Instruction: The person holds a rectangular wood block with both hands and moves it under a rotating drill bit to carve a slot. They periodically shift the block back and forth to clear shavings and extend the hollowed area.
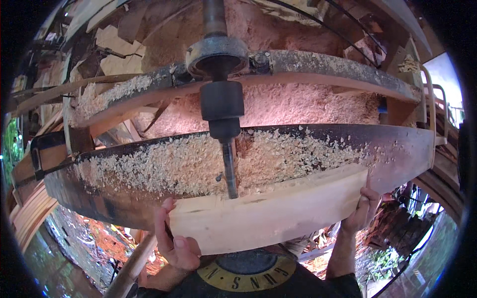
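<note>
Left grip (175, 247): your 7 o'clock, pinching board (268, 213)
Right grip (364, 210): 4 o'clock, likewise
Bit (229, 171): keep fingers clear, board steady

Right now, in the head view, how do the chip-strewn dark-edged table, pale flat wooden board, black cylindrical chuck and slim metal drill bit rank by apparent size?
Largest to smallest:
1. chip-strewn dark-edged table
2. pale flat wooden board
3. black cylindrical chuck
4. slim metal drill bit

Pink-lit sawdust heap (308, 107), debris-strewn ground (107, 242), green plants (385, 266) lower right, bright daylight (443, 74) beyond
</note>
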{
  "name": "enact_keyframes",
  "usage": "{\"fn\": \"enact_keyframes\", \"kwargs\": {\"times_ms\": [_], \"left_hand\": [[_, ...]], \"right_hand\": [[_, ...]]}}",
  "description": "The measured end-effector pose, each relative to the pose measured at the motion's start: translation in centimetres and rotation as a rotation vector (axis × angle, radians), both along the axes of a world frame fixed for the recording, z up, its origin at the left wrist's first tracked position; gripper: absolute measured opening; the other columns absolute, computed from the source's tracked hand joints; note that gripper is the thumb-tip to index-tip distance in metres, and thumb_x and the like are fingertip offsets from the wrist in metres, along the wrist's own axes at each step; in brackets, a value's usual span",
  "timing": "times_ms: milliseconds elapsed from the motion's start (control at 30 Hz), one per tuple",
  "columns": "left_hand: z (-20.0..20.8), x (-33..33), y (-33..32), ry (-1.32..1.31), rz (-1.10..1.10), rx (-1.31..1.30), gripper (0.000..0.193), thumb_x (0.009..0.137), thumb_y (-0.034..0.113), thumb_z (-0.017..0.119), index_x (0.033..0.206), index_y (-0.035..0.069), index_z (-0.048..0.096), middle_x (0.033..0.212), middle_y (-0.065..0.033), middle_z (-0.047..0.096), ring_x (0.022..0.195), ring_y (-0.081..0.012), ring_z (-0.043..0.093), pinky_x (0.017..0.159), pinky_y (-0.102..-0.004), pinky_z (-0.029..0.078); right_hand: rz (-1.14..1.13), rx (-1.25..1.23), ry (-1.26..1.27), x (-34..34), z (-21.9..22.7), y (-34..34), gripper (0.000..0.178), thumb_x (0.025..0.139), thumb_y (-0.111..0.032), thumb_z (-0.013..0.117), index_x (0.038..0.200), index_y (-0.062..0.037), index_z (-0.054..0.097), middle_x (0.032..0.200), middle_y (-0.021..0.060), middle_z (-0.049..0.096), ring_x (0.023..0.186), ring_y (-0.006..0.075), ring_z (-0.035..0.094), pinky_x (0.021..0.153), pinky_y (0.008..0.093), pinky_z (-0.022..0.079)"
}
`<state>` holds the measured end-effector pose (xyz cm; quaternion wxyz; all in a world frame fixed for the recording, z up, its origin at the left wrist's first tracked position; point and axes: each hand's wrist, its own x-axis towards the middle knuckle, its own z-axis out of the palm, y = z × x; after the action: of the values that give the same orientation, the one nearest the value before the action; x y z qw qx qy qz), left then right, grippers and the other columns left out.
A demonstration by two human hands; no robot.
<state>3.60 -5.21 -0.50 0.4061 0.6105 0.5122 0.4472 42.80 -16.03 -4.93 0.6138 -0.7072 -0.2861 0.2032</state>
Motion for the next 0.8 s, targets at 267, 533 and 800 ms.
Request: {"fn": "enact_keyframes", "kwargs": {"times_ms": [267,533,800], "left_hand": [[0.9,-0.1,3.6,0.041,-0.009,-0.104,0.072,0.107,0.042,0.04,0.158,-0.007,0.028,0.152,-0.0266,0.046,0.138,-0.0353,0.048,0.115,-0.0507,0.039],[1.0,-0.8,3.9,-0.018,0.024,-0.155,0.071,0.109,0.045,0.041,0.159,-0.004,0.03,0.154,-0.0234,0.045,0.138,-0.0326,0.049,0.115,-0.0477,0.04],[1.1,-1.8,1.3,-0.014,0.015,-0.105,0.071,0.109,0.044,0.039,0.155,-0.01,0.032,0.15,-0.0249,0.047,0.135,-0.0321,0.049,0.114,-0.0457,0.039]], "right_hand": [[-0.026,-0.062,-0.22,-0.6,-0.4,1.2,0.021,0.101,0.001,0.04,0.111,0.0008,0.058,0.15,0.036,0.048,0.137,0.043,0.051,0.116,0.0512,0.039],[-0.002,0.193,0.125,-1.6,-0.2,0.6,0.029,0.099,0.002,0.038,0.117,0.0064,0.06,0.152,0.0353,0.047,0.142,0.0434,0.046,0.119,0.0521,0.037],[0.016,0.173,0.152,-1.7,-1.0,0.1,0.036,0.096,0.004,0.038,0.117,0.0097,0.067,0.152,0.0341,0.047,0.141,0.0422,0.048,0.119,0.0516,0.038]]}}
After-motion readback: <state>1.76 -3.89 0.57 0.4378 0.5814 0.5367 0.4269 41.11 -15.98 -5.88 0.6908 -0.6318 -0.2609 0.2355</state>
